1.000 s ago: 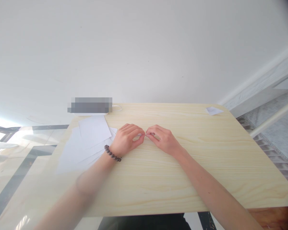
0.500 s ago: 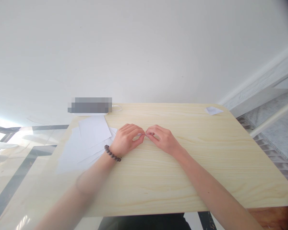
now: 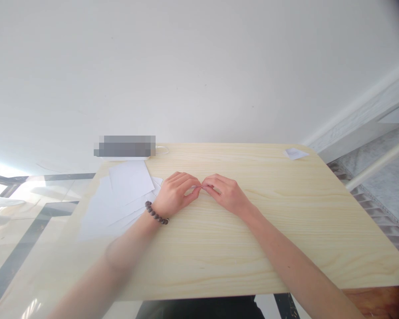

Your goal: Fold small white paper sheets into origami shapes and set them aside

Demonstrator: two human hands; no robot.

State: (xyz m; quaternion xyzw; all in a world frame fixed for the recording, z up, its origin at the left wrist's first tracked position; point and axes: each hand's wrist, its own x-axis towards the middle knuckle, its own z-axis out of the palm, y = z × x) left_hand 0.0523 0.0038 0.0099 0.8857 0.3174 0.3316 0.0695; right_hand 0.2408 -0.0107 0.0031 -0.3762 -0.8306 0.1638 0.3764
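My left hand [image 3: 177, 193] and my right hand [image 3: 224, 193] meet over the middle of a light wooden table [image 3: 252, 230]. Both are curled, with fingertips pinched together on a small piece of white paper [image 3: 198, 187] between them; only a sliver of it shows. A dark bead bracelet [image 3: 155, 213] circles my left wrist. Just left of my left hand lies a loose stack of white sheets [image 3: 119, 195], partly under the hand.
A small folded white paper [image 3: 295, 153] lies at the table's far right corner. A white box with a cable [image 3: 126, 155] sits at the far edge by the wall. Right of the table are a white rail and grey mat.
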